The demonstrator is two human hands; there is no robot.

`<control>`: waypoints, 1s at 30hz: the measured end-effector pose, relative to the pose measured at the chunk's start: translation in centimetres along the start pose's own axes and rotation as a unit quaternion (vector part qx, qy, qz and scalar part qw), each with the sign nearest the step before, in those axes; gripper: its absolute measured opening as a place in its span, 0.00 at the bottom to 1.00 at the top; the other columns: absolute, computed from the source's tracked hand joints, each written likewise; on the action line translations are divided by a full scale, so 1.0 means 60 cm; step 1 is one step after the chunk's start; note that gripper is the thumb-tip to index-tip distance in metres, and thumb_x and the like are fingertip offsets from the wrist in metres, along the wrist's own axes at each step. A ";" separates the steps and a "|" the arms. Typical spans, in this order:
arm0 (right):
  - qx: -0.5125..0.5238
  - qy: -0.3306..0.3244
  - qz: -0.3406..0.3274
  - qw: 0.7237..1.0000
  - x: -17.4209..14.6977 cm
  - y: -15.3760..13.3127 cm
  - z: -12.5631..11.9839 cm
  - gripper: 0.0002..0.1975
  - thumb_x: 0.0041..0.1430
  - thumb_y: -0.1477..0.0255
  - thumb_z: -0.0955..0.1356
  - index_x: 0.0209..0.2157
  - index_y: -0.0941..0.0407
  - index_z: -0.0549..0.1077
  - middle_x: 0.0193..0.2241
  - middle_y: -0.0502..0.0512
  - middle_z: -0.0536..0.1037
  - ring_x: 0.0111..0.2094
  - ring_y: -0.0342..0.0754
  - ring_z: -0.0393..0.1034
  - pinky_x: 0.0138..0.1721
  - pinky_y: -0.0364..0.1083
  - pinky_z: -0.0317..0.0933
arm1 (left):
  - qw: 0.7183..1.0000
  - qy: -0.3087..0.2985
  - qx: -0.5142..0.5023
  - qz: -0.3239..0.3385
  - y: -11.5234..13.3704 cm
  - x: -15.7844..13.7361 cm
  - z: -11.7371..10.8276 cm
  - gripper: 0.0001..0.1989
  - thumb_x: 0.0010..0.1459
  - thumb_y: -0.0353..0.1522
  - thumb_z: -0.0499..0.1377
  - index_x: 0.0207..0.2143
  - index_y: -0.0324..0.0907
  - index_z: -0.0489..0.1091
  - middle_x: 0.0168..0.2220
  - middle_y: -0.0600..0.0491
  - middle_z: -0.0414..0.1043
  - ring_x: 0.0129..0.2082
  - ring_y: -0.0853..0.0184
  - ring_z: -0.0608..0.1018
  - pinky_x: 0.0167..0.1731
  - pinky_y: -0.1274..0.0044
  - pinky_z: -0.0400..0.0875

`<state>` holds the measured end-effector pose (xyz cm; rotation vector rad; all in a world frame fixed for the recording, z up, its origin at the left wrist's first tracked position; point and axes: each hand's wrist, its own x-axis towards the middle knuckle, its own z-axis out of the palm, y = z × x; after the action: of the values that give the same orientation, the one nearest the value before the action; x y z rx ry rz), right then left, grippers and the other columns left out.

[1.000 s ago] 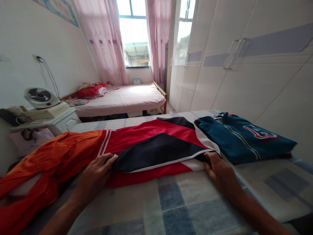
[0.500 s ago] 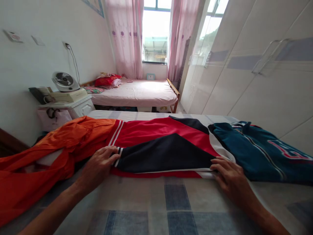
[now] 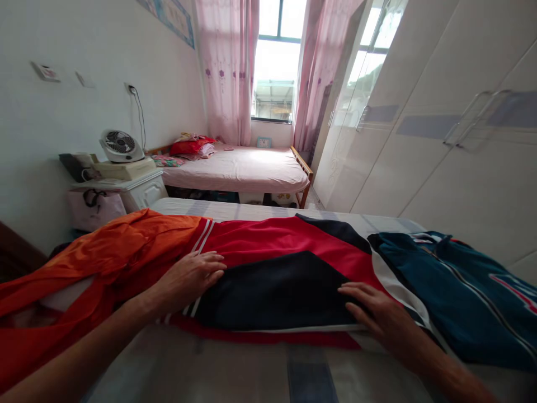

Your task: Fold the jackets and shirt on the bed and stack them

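Observation:
A red jacket-like garment (image 3: pixel 260 238) with white stripes lies flat across the bed in front of me. Its dark navy sleeve (image 3: pixel 272 294) is laid lengthwise over the red body. My left hand (image 3: pixel 191 278) rests near the sleeve's striped cuff end, fingers stretched out over the fabric. On the sleeve's other end lies my right hand (image 3: pixel 377 310), its fingers extended and touching the navy cloth. Neither hand grips anything. To the left, an orange garment (image 3: pixel 130 246) lies crumpled against the red one; to the right is a teal zip jacket (image 3: pixel 453 291).
The near bed has a white and blue checked sheet (image 3: pixel 310 372). Beyond it stands another bed (image 3: pixel 247 168) with a pink sheet. A fan (image 3: pixel 121 144) sits on a white cabinet (image 3: pixel 145 190) at left. White wardrobes (image 3: pixel 423 168) line the right side.
Both hands have moved inward along the navy sleeve, and their fingers have gone from gripping its ends to lying stretched on the cloth. The view has tilted up slightly.

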<state>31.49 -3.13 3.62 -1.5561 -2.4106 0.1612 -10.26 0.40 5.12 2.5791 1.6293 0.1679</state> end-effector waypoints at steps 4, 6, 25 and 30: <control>-0.021 0.101 0.055 0.993 0.116 0.066 -0.043 0.20 0.63 0.65 0.58 0.52 0.56 0.69 0.52 0.60 0.72 0.53 0.53 0.66 0.55 0.52 0.58 | 0.995 0.021 0.068 -0.069 -0.020 0.105 -0.030 0.19 0.64 0.36 0.46 0.52 0.45 0.69 0.56 0.50 0.68 0.53 0.64 0.72 0.54 0.72 0.63; -0.056 0.119 0.115 0.985 0.182 0.114 -0.044 0.22 0.61 0.66 0.59 0.53 0.60 0.68 0.53 0.63 0.70 0.55 0.55 0.63 0.56 0.52 0.56 | 0.992 0.019 0.084 -0.097 -0.039 0.157 -0.025 0.18 0.62 0.34 0.49 0.52 0.43 0.68 0.57 0.46 0.67 0.55 0.60 0.71 0.53 0.70 0.64; -0.065 0.000 0.274 0.960 0.360 0.238 0.024 0.19 0.53 0.63 0.64 0.42 0.59 0.76 0.40 0.63 0.79 0.41 0.54 0.73 0.38 0.45 0.63 | 0.977 -0.073 0.038 -0.199 -0.155 0.262 0.008 0.17 0.60 0.40 0.56 0.47 0.39 0.68 0.46 0.48 0.72 0.42 0.63 0.75 0.42 0.66 0.72; -0.038 0.039 0.238 0.970 0.336 0.200 -0.028 0.15 0.52 0.68 0.64 0.40 0.58 0.75 0.38 0.59 0.79 0.40 0.51 0.73 0.39 0.43 0.62 | 0.983 -0.038 0.065 -0.167 -0.133 0.238 -0.033 0.09 0.52 0.35 0.59 0.37 0.44 0.73 0.39 0.52 0.75 0.40 0.60 0.76 0.37 0.74 0.69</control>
<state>34.63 20.08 5.65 -2.1095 -1.9640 0.0972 -11.57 16.77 6.71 2.3157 2.0705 -0.0629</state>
